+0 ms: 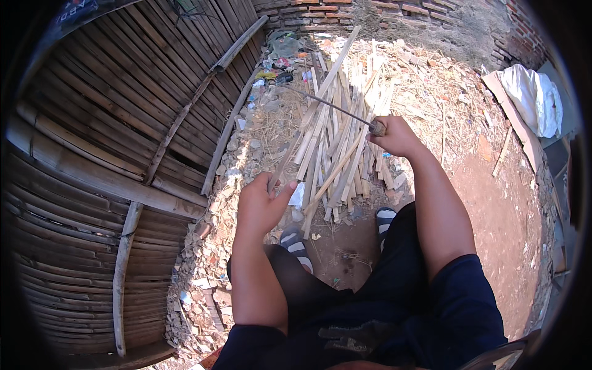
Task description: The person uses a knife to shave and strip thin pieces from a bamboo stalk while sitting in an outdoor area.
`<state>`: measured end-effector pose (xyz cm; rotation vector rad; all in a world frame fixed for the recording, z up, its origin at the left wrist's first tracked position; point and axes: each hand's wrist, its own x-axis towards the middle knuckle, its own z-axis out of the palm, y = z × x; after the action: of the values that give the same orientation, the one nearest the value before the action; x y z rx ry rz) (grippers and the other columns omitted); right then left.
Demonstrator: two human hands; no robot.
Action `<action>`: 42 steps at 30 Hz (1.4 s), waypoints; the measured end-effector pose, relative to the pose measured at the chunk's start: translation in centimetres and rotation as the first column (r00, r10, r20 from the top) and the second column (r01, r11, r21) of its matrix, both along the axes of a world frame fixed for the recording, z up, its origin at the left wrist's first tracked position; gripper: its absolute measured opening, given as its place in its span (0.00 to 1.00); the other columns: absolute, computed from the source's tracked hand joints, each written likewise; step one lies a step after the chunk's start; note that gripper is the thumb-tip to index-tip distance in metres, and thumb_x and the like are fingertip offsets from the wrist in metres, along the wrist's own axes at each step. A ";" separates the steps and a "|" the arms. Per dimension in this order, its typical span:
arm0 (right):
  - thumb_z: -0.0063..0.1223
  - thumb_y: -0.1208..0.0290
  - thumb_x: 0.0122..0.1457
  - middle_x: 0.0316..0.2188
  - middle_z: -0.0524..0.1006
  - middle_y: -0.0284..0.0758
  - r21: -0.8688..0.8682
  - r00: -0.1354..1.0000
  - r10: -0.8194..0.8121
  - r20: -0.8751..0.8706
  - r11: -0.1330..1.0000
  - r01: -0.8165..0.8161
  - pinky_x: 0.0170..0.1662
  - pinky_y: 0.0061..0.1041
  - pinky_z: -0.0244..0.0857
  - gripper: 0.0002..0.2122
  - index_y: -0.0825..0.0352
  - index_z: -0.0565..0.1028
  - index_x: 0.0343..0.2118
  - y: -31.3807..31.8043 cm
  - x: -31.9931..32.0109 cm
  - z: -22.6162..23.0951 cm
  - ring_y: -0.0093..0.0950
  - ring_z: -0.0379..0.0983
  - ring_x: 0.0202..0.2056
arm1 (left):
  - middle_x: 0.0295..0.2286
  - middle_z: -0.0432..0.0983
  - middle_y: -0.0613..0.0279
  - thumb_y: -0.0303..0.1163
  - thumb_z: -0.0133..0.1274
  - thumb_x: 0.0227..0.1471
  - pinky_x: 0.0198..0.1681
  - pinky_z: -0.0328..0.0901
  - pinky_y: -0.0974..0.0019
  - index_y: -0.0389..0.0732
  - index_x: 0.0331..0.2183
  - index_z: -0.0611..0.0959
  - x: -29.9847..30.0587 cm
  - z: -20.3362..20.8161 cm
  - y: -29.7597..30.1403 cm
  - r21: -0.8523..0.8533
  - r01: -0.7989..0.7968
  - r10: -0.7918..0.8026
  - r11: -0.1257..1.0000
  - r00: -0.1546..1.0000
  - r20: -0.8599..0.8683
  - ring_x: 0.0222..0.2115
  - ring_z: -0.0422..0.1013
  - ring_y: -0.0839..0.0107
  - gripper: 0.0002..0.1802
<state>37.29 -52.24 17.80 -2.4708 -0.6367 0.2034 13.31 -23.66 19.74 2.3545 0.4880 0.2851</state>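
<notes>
My left hand is closed round the near end of a long wooden strip, its thumb sticking out to the side. The strip slants away up and to the right over a loose pile of pale wooden strips. In my right hand is the handle of a long, thin, dark tool that looks like a blade seen edge-on. It points to the far left and crosses above the held strip; I cannot tell whether they touch. My fingers partly hide the handle.
A bamboo slat wall stands on the left and a brick wall at the back. Rubble and straw cover the ground. A white sack lies at the far right. My sandalled feet are at the pile's near end.
</notes>
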 end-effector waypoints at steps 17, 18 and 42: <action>0.71 0.62 0.57 0.26 0.80 0.41 0.141 0.989 -0.139 0.042 0.981 0.132 0.39 0.36 0.71 0.14 0.68 0.81 0.37 -0.8 0.6 -0.7 0.35 0.76 0.29 | 0.19 0.72 0.63 0.48 0.71 0.54 0.27 0.65 0.64 0.34 0.37 0.85 -0.3 0.2 0.3 0.031 0.017 -0.016 0.999 1.000 -0.025 0.21 0.68 0.73 0.25; 0.72 0.62 0.57 0.26 0.80 0.41 0.135 0.992 -0.114 0.053 0.985 0.106 0.39 0.36 0.71 0.14 0.68 0.81 0.37 -0.8 0.1 -0.6 0.35 0.76 0.30 | 0.19 0.72 0.63 0.48 0.71 0.54 0.27 0.64 0.64 0.34 0.37 0.85 -0.4 0.0 0.5 0.034 0.022 -0.020 0.999 0.999 -0.042 0.21 0.69 0.73 0.25; 0.69 0.65 0.56 0.27 0.81 0.44 -0.159 0.888 0.347 0.303 0.937 -0.311 0.38 0.44 0.72 0.10 0.64 0.81 0.35 3.0 -6.6 2.8 0.46 0.80 0.32 | 0.19 0.77 0.55 0.50 0.71 0.54 0.27 0.69 0.60 0.33 0.36 0.84 -0.2 -0.4 0.2 -0.006 0.030 -0.030 1.000 0.998 0.050 0.20 0.74 0.65 0.27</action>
<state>30.68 -49.20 20.62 -2.5039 -1.2211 -0.0498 13.14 -23.45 19.32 2.3406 0.4290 0.3267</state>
